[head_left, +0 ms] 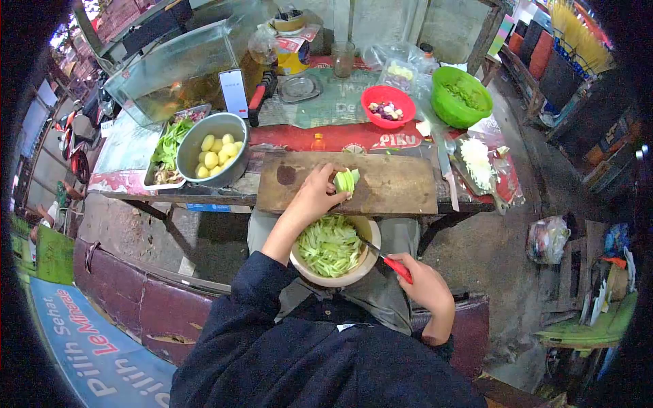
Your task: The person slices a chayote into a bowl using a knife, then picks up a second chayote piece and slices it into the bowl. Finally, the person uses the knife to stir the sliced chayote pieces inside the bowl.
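We are at an open-air roadside food stall. Our table (129, 146) is crowded with a cutting board (388, 187), a pot of potatoes (235, 170), a red bowl (408, 102) and green bowl (449, 109) of ingredients, and a glass display case (170, 68). Motorbikes (73, 132) stand on the street at left, a printed banner (88, 347) lies below, and packaged goods (564, 47) sit at right.
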